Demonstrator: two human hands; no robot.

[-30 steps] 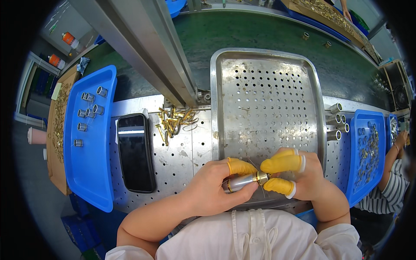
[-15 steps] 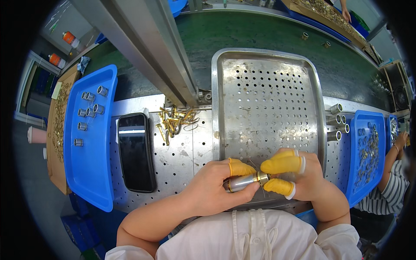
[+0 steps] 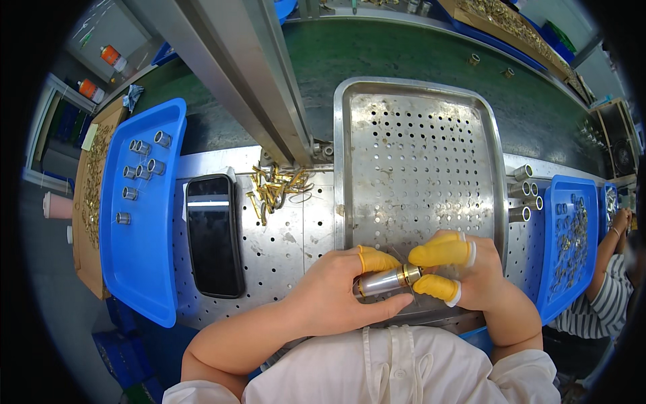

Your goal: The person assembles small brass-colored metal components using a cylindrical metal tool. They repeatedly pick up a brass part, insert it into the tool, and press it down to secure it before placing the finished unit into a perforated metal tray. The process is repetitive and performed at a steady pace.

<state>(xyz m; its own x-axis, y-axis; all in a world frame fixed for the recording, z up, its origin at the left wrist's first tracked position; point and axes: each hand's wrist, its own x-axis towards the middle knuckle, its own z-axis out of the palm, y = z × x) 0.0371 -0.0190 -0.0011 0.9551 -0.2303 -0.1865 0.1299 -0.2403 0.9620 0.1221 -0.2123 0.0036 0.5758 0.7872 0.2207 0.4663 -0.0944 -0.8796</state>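
Holding a silver cylinder (image 3: 383,281) over the near end of the perforated metal tray (image 3: 424,161), you have both hands working close in, right in front of your shirt (image 3: 397,367)! Here's the danger: your left thumb lies along the near side with what looks like a slim gap to the metal, so a roll or slip seems the likeliest trouble, the smooth, rounded wall giving little to bite on. Then those thin wires (image 3: 398,254) poking out beside the gold collar (image 3: 408,273): a careless twist could bend or snag one, and the yellow finger covers (image 3: 437,253) may dull your feel for it. Pull the two ends out of line and the collar might cock sideways. Now the hands! Your left hand (image 3: 330,286) is half curled, loosely cradling the cylinder's body, one yellow-covered finger across its far side. Your right hand (image 3: 474,273) has thumb and finger closed around the collared end, one to each side, seemingly in contact; how hard they press, I cannot tell. The cylinder slants slightly, collar toward the right, and well off to your left the brass pieces (image 3: 272,188) lie heaped on the bench (image 3: 289,266).
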